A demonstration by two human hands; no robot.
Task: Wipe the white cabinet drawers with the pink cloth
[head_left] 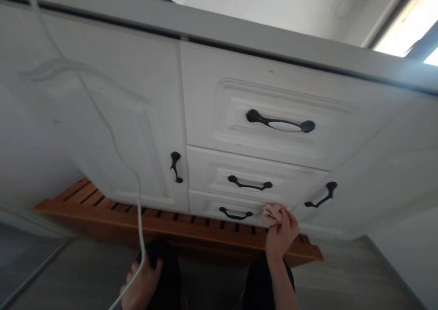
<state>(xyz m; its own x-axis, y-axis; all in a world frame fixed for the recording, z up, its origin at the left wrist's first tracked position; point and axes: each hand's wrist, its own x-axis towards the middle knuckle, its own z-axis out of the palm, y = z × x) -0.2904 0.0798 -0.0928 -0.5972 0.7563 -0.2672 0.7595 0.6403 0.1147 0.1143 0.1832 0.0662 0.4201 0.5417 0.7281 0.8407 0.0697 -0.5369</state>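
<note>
My right hand (282, 231) is closed around a crumpled pale pink cloth (273, 214), which touches the bottom drawer front (201, 201) to the right of its black handle (236, 214). Above it are the middle drawer (205, 166) and the top drawer (201, 95), each with a black handle. My left hand (143, 280) is low in the view, near my left knee, behind a white cable (139, 209). Its fingers are partly hidden, and whether it grips anything is unclear.
A slatted wooden platform (191, 231) runs along the cabinet's base. Cabinet doors with black handles flank the drawers at left (137, 132) and right (359, 182). The grey countertop (219, 23) crosses the top. The white cable hangs down in front of the left door.
</note>
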